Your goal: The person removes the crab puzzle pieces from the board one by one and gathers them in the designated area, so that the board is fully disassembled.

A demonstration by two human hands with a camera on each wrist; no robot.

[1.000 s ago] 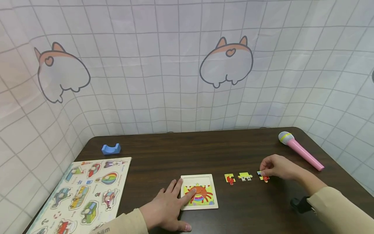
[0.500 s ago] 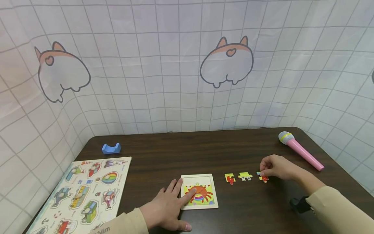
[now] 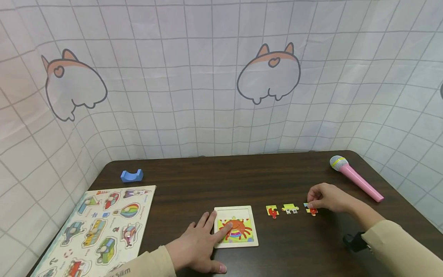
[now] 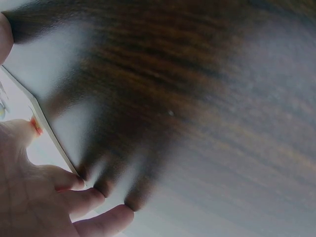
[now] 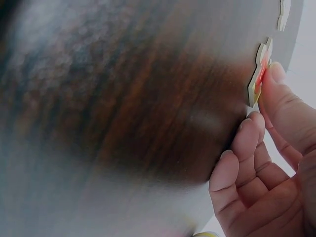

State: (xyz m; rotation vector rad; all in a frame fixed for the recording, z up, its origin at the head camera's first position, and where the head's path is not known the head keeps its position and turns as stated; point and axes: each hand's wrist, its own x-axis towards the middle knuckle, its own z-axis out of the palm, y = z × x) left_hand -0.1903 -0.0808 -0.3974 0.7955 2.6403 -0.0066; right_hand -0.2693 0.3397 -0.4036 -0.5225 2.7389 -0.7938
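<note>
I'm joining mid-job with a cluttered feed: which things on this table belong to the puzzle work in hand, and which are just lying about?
In the job:
- crab puzzle tray, under the left hand
- puzzle piece, pinched by the right hand
- two loose pieces on the table

Lying about:
- vehicle peg board
- blue block
- pink toy microphone

Puzzle tray (image 3: pixel 236 227) centre; 3 pieces (image 3: pixel 290 209) right; board (image 3: pixel 100 230) left; mic (image 3: pixel 356 178) far right.

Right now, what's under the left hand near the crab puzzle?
The left hand lies flat, fingers over the left edge of the crab puzzle tray; the palm rests on the dark table. Whatever the fingers cover stays hidden.
</note>
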